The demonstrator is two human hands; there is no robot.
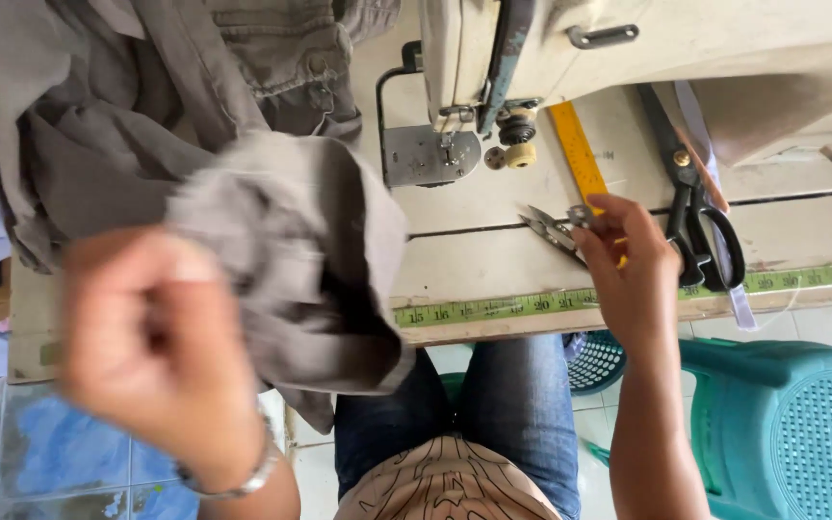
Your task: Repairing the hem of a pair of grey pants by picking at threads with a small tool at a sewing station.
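Grey garment [291, 241] is hanging bunched in the left hand [161, 347], fingers clenched on it. Right hand [633, 274] is pinching the snips [556, 229] at the table [493, 265]; nothing is being cut yet.

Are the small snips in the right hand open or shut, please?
Open: the snips in the right hand show two pointed blades spread apart at the tips above the table.

The grey garment [291, 241] I'm gripping is crumpled and bunched, lifted off the sewing table's left side, its folds hanging over the table edge toward my lap. My small metal thread snips [553, 229] lie flat mid-table, blades pointing left.
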